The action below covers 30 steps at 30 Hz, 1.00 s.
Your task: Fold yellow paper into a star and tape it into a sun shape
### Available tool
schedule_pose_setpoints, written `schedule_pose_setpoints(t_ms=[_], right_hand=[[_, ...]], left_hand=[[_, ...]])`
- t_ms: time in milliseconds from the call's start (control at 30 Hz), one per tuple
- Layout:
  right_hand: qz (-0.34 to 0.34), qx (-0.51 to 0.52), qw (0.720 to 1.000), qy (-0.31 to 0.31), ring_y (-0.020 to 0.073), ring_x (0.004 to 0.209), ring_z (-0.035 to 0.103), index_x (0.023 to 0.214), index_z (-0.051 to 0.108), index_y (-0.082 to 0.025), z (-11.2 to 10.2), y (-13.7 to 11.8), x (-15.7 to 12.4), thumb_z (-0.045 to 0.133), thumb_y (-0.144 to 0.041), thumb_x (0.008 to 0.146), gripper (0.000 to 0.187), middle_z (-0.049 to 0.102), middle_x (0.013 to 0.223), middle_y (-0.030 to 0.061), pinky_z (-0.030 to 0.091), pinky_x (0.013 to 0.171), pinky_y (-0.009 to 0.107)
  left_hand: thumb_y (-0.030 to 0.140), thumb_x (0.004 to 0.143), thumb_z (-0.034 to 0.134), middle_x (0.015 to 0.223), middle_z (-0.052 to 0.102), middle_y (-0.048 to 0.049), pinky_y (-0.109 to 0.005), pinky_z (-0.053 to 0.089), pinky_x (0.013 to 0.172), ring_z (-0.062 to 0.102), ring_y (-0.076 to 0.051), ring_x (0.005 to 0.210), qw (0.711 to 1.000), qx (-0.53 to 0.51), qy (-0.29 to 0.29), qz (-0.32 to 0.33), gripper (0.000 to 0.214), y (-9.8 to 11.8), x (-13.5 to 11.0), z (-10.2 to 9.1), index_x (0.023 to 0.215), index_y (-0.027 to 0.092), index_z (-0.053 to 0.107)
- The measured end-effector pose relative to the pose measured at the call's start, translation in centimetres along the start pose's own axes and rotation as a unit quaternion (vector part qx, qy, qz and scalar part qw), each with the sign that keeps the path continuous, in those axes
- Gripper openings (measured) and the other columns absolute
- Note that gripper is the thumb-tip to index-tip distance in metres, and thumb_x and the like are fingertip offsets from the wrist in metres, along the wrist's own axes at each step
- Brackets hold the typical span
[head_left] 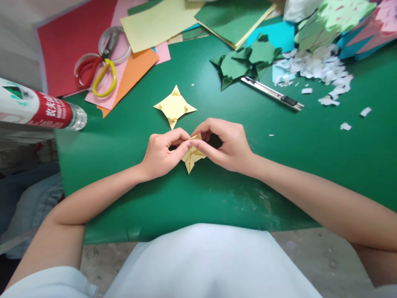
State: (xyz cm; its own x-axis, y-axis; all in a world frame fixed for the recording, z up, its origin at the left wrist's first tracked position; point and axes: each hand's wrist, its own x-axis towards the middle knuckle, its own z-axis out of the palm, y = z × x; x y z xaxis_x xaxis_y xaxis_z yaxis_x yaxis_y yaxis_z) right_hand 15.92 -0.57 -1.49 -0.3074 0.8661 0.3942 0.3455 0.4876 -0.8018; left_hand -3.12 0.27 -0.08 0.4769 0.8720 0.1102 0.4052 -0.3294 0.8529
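My left hand [163, 152] and my right hand [226, 145] meet over the green mat [310, 165], both pinching a small folded piece of yellow paper [192, 158]. Its pointed tip sticks out below my fingers; the rest is hidden under them. Just beyond my hands lies a second yellow folded piece [174, 106], star-shaped with four points, flat on the mat and untouched.
Scissors [102, 70] lie on coloured sheets at the back left, a bottle [40, 109] on its side at the left edge. Green folded pieces [245, 62], a utility knife [273, 93] and white paper scraps [319, 68] sit at the back right.
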Motion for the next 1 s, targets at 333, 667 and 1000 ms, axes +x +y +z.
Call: schedule_pose_setpoints(t_ms=[333,667,1000], right_hand=[[-0.018,-0.058,0.998,0.025,0.0097,0.06,0.049,0.078,0.053,-0.02,0.35,-0.02,-0.31,0.054,-0.024,0.093,0.016,0.059,0.07,-0.0007,0.037,0.056,0.024],[0.014,-0.062,0.997,0.047,0.0095,0.055,0.046,0.076,0.052,-0.02,0.23,-0.27,-0.18,0.053,-0.021,0.093,0.018,0.057,0.064,-0.0018,0.036,0.055,0.025],[0.045,0.001,0.999,0.008,0.008,0.056,0.048,0.079,0.058,-0.019,-0.2,-0.19,0.04,0.048,-0.027,0.097,0.023,0.058,0.065,-0.0023,0.038,0.056,0.023]], left_hand=[[0.031,0.092,0.058,0.073,0.071,0.0027,-0.017,0.044,0.059,0.06,-0.007,0.061,0.999,0.035,-0.01,0.002,0.017,0.1,-0.03,0.18,0.085,0.018,0.067],[0.02,0.084,0.061,0.082,0.072,0.0029,-0.021,0.048,0.066,0.067,-0.011,0.071,0.999,0.022,-0.038,-0.019,0.009,-0.25,-0.05,0.21,0.093,0.019,0.059],[0.016,0.082,0.06,0.073,0.061,0.0058,-0.02,0.044,0.055,0.057,-0.007,0.058,1.0,-0.001,-0.029,-0.006,0.017,-0.5,-0.14,0.29,0.093,0.022,0.048]])
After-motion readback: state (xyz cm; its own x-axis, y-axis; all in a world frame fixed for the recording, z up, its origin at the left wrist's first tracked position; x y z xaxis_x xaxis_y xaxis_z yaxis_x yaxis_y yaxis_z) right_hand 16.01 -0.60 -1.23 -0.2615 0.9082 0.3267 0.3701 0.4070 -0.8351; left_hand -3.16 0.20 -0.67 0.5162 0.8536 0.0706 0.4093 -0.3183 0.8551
